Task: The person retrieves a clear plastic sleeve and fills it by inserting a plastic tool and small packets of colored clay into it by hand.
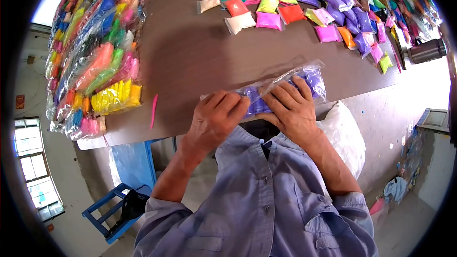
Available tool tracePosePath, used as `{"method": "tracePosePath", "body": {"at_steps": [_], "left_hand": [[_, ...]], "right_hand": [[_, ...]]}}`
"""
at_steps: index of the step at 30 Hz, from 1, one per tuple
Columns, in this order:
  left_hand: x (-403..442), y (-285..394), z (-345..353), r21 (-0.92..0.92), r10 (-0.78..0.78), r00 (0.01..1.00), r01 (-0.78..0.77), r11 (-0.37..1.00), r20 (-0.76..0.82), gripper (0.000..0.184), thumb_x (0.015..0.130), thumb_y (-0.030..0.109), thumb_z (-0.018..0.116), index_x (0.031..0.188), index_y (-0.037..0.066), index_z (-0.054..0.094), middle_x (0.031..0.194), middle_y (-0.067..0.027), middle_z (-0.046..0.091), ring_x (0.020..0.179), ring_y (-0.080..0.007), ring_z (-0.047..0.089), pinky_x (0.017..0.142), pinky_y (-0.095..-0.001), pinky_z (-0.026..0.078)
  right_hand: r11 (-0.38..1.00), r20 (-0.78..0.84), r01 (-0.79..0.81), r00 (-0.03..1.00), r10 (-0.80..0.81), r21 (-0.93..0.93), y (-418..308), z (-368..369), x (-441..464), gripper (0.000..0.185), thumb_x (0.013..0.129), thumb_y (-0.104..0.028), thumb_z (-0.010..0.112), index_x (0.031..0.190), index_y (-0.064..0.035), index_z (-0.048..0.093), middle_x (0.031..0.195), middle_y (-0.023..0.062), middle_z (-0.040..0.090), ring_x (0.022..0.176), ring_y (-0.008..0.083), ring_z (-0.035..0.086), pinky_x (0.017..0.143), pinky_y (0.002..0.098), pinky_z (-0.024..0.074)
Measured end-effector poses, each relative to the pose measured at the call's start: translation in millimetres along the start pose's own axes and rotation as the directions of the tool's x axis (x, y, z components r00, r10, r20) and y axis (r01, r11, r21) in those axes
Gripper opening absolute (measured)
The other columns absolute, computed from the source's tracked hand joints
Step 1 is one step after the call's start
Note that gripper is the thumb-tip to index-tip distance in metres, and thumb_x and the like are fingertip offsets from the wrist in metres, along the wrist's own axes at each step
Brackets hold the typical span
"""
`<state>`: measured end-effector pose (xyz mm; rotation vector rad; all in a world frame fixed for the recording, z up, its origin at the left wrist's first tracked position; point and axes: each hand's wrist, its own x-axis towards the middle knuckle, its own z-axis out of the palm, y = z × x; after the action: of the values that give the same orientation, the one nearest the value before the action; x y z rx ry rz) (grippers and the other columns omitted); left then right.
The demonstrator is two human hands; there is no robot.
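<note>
A long clear plastic bag of purple packets (314, 82) lies along the front edge of the table, in front of my body. My left hand (216, 116) is closed at the bag's left end, fingers curled and thumb pressed against the plastic. Over the middle of the bag sits my right hand (291, 109), its fingers bent around the top and its thumb on the near side. Loose clear film stands up behind the right fingers. Parts of the packets are hidden under both hands.
Stacked bags of colourful packets (102, 62) fill the table's left side. Loose packets (269, 4) spread across the back and right. A pink strip (153, 111) lies left of my hands. A metal cup (427, 51) is at far right, a white sack (343, 131) below the table edge.
</note>
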<state>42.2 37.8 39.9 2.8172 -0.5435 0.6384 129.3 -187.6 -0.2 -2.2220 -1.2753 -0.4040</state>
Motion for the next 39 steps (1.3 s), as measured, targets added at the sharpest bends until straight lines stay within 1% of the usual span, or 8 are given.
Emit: {"method": "tracePosePath", "body": {"at_steps": [5,13,15,18,25,29,34,39], "left_hand": [[-9,6,-8,-0.006,-0.04,0.996,0.04,0.999,0.076,0.033,0.078,0.011,0.076,0.11,0.008,0.076,0.097,-0.0017,0.064,0.089,-0.0204,0.066,0.072,-0.0352,0.056],[-19,8,-1,-0.036,-0.013,1.0,0.014,0.999,0.026,0.032,0.083,0.017,0.07,0.114,0.01,0.073,0.099,-0.0012,0.062,0.096,-0.0196,0.066,0.08,-0.0346,0.056],[-17,11,-5,-0.041,-0.046,0.994,0.05,0.998,0.096,0.031,0.083,0.017,0.07,0.113,0.01,0.073,0.098,-0.001,0.062,0.095,-0.0192,0.065,0.081,-0.0338,0.056],[-13,13,-10,-0.058,-0.039,0.993,0.045,0.997,0.109,0.033,0.084,0.016,0.07,0.115,0.009,0.076,0.098,-0.0011,0.063,0.095,-0.0194,0.065,0.08,-0.034,0.055],[-11,13,-1,-0.066,-0.073,0.996,0.076,0.995,0.042,0.03,0.079,0.004,0.076,0.109,0.007,0.08,0.096,-0.0029,0.065,0.089,-0.0229,0.066,0.079,-0.0362,0.055],[-9,13,-2,-0.059,-0.085,0.995,0.088,0.994,0.062,0.03,0.08,0.004,0.081,0.11,0.007,0.08,0.098,-0.003,0.066,0.089,-0.0237,0.067,0.079,-0.0375,0.055],[-10,13,0,-0.07,-0.093,0.993,0.098,0.993,0.07,0.032,0.08,0.004,0.082,0.112,0.007,0.079,0.099,-0.0033,0.068,0.088,-0.0246,0.067,0.08,-0.0391,0.056],[-10,14,-2,-0.051,-0.107,0.99,0.112,0.992,0.09,0.035,0.08,0.004,0.083,0.115,0.007,0.079,0.101,-0.0044,0.068,0.089,-0.026,0.067,0.081,-0.0399,0.056]], "right_hand": [[0.99,0.05,-0.112,0.992,0.117,-0.087,-18,-7,0,0.051,0.082,-0.031,0.084,0.127,-0.01,0.076,0.128,0.0051,0.072,0.134,0.0276,0.06,0.122,0.0536,0.0348],[0.986,-0.037,-0.09,0.995,0.096,0.142,-8,-14,1,0.047,0.073,-0.014,0.089,0.116,-0.0013,0.073,0.13,0.0169,0.069,0.129,0.0404,0.063,0.117,0.0564,0.0407],[0.975,-0.126,-0.071,0.987,0.099,0.209,-6,-23,1,0.04,0.074,-0.004,0.088,0.111,0.0013,0.074,0.127,0.0198,0.068,0.118,0.04,0.067,0.099,0.0491,0.0556],[0.977,-0.209,-0.113,0.966,0.15,0.182,8,-43,10,0.032,0.079,0.003,0.085,0.11,-0.0006,0.077,0.125,0.0177,0.067,0.103,0.0325,0.072,0.078,0.0367,0.0599],[0.963,-0.052,-0.263,0.964,0.26,-0.054,66,-80,54,0.054,0.083,-0.008,0.079,0.136,-0.0073,0.069,0.144,0.0134,0.065,0.129,0.0401,0.063,0.108,0.0474,0.0518],[0.879,0.19,-0.382,0.921,0.339,0.284,88,-73,56,0.039,0.09,-0.007,0.074,0.129,-0.0036,0.072,0.129,0.0162,0.074,0.122,0.0369,0.069,0.104,0.0419,0.0541],[0.767,0.042,-0.442,0.876,0.48,0.465,90,-48,28,0.017,0.098,0.002,0.066,0.112,0.0007,0.076,0.122,0.0174,0.075,0.108,0.0279,0.075,0.092,0.0335,0.0578],[0.761,-0.07,-0.324,0.898,0.434,0.562,98,-35,4,0.018,0.092,0.009,0.068,0.108,0.002,0.074,0.116,0.0178,0.075,0.113,0.0311,0.075,0.094,0.0364,0.0579]]}}
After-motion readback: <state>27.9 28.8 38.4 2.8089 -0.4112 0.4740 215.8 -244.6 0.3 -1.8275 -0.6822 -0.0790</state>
